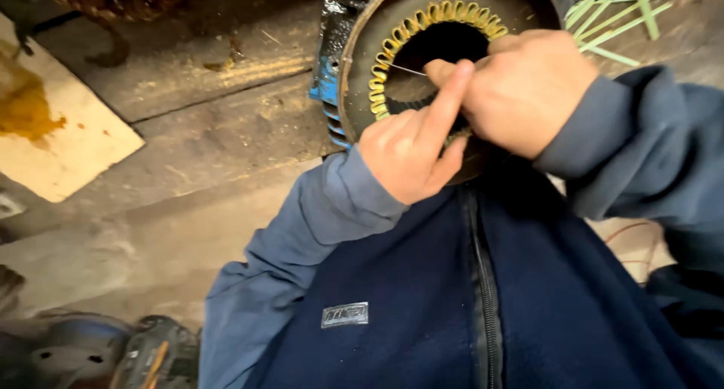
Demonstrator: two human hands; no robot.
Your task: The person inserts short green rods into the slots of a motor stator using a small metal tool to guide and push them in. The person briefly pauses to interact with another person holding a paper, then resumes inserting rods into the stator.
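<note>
A: Worn wooden worktop [188, 132], grey and scuffed, is carrying what?

B: One round metal motor stator [362, 79], blue-painted casing, ring of yellow slot liners lining its bore.

A: Hands?

B: Two. Left hand [411, 151] is pinching one thin wire [407, 70] at the stator's rim, forefinger extended. Right hand [528, 87] is curling beside it, touching; its grip cannot be told.

A: Elsewhere?

B: One pale stained board [60, 140] is lying to the left.
</note>
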